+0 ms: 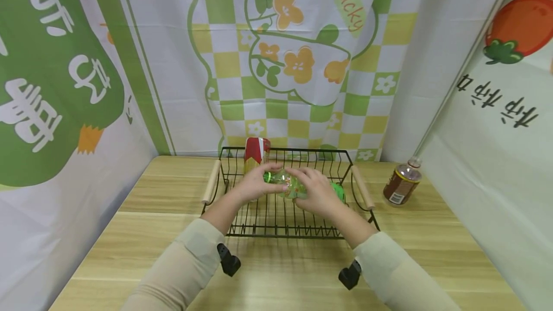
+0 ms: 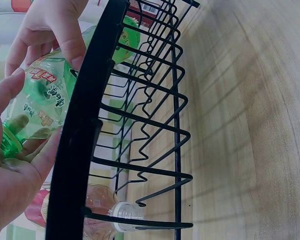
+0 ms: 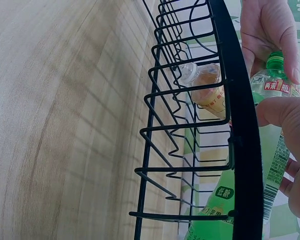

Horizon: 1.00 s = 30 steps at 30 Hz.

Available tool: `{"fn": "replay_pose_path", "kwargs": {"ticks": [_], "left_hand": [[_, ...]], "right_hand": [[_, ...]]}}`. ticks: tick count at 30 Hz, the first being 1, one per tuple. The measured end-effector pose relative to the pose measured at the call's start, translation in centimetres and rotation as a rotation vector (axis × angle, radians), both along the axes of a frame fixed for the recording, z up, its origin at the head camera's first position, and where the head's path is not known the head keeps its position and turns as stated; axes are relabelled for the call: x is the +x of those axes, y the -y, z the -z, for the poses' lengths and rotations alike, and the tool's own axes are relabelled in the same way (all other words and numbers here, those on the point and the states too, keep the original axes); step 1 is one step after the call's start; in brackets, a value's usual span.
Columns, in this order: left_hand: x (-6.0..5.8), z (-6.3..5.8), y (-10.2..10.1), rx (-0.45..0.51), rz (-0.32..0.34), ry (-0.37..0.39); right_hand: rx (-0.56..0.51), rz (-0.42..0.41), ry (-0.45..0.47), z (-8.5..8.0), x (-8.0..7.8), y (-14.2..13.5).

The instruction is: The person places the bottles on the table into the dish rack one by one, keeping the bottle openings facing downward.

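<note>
Backdrop: printed cloth (image 1: 302, 124) is hanging behind the rack, its checks showing green, yellow and white.
Table: a wood-grained table (image 1: 276, 282) is carrying the black wire rack (image 1: 276, 232), whose pale handles (image 1: 363, 188) are lining its left and right ends.
Green bottle: the clear-and-green bottle (image 1: 298, 189) is lying aslant over the middle of the rack, its green cap (image 1: 267, 177) pointing toward the rack's left end and sitting higher than its base; whether the base is touching the wires, I cannot tell.
Left hand: over the rack's left half, the left hand (image 1: 252, 186) is gripping the cap end, thumb and fingers curving widely round the neck and shoulder.
Right hand: right of the rack's middle, the right hand (image 1: 318, 193) is gripping the bottle's body, its fingers bent round one side and its thumb pressing the other.
Red-labelled bottle: inside the rack, toward the back left, this bottle (image 1: 255, 150) is standing cap down.
Brown-labelled bottle: right of the rack, this one (image 1: 402, 185) is standing upright on the table.
</note>
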<state>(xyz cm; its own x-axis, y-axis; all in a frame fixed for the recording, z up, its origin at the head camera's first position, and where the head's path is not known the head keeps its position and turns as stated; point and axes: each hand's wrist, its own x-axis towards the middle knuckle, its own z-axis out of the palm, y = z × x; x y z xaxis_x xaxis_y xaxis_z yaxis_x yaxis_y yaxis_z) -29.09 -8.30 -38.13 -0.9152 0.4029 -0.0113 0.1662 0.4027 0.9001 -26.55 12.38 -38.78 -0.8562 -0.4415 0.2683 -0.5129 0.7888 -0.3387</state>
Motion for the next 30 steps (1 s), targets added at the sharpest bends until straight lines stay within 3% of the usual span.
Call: {"fn": "replay_pose_path", "kwargs": {"ticks": [7,12,21,30], "left_hand": [[0.1,0.2,0.0,0.016,-0.011,-0.005],[0.1,0.6,0.1,0.023,-0.053,0.013],[-0.1,1.4,0.6,0.087,-0.189,0.025],[-0.2,1.7,1.2,0.164,-0.297,0.008]], "right_hand": [[0.031,-0.004,0.016,-0.1,0.0,0.0],[0.007,0.004,-0.002,-0.1,-0.2,0.0],[-0.187,0.094,0.008,-0.2,-0.4,-0.4],[-0.412,0.158,0.123,0.2,-0.2,-0.8]]}}
